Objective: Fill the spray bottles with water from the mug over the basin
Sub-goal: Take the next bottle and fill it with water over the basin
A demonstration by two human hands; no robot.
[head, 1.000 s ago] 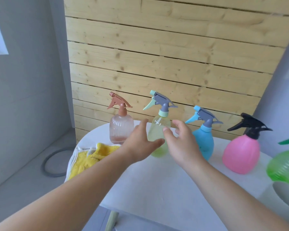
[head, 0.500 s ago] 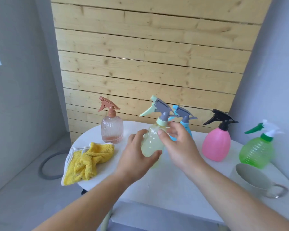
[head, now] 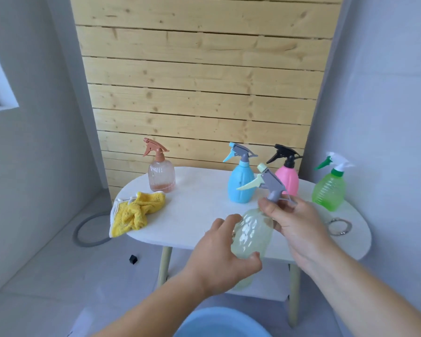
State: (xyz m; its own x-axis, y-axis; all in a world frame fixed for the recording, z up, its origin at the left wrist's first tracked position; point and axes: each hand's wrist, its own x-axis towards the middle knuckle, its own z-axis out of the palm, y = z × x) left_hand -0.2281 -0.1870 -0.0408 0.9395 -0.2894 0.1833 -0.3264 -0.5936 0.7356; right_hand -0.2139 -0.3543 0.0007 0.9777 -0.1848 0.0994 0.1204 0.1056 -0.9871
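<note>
— What do the hands hold?
— The left hand (head: 219, 259) grips the body of the pale yellow bottle (head: 252, 234), right of the centre; the right hand (head: 299, 227) pinches its neck under the grey spray head (head: 270, 184).
— And the basin?
— The blue basin (head: 221, 324) is at the bottom edge, below the bottle.

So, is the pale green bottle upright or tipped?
Tipped: the bottle leans, spray head right of its base. Left hand grips the body, right hand the neck.
</note>
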